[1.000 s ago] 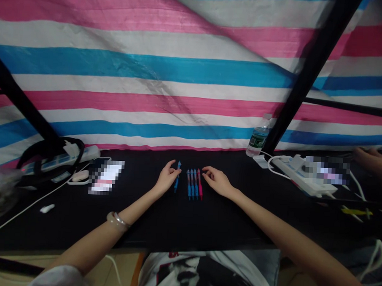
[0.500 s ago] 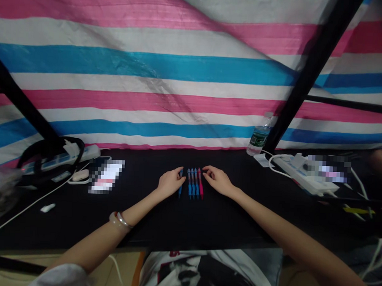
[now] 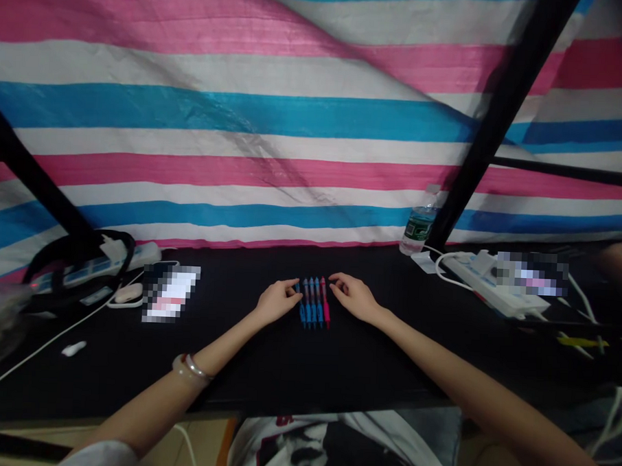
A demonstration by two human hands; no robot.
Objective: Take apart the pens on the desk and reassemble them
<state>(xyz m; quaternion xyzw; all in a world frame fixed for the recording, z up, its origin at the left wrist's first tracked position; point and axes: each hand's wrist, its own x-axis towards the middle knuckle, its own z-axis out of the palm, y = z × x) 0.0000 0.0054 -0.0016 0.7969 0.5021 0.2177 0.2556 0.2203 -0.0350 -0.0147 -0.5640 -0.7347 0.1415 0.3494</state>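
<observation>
Several blue pens (image 3: 312,306) and one pink pen (image 3: 325,307) lie side by side on the black table, pointing away from me. My left hand (image 3: 278,302) has its thumb and index finger on the upper part of the leftmost blue pen (image 3: 302,309), which lies close against its neighbour. To the right of the row rests my right hand (image 3: 357,299), its fingers loosely bent and apart near the top of the pink pen. It holds nothing.
A blurred-out phone (image 3: 171,293), a white earphone case (image 3: 128,293) and one earphone (image 3: 74,348) lie to the left. Back right stand a water bottle (image 3: 418,227) and a white power strip (image 3: 494,286). Another person's hand (image 3: 621,264) shows at the far right.
The leftmost blue pen has moved right with my left hand, closing the gap to the other pens. My right hand stays about where it was. The view has shifted slightly.
</observation>
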